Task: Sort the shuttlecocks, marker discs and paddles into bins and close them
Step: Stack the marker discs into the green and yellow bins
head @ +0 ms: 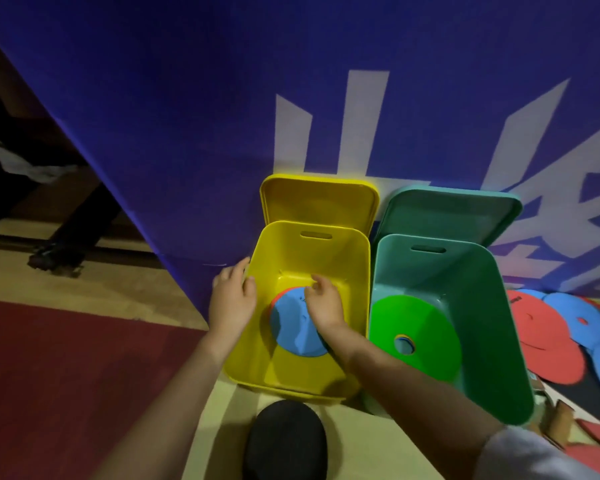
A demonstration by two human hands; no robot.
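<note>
- From the head camera I saw the yellow bin [297,375] standing open on the floor, its yellow lid [319,199] propped upright behind it against the blue banner [187,116].
- My right hand [326,306] was down inside that bin, fingers curled over the top edge of a blue marker disc [297,332], which lay in the bin on a red-edged one.
- My left hand [231,301] rested on the bin's left wall, fingers loosely bent over the rim.
- Just right of it stood the green bin [499,323], open too, with a green marker disc [416,336] lying inside.
- More red and blue discs [565,334] lay on the floor beyond the green bin.
</note>
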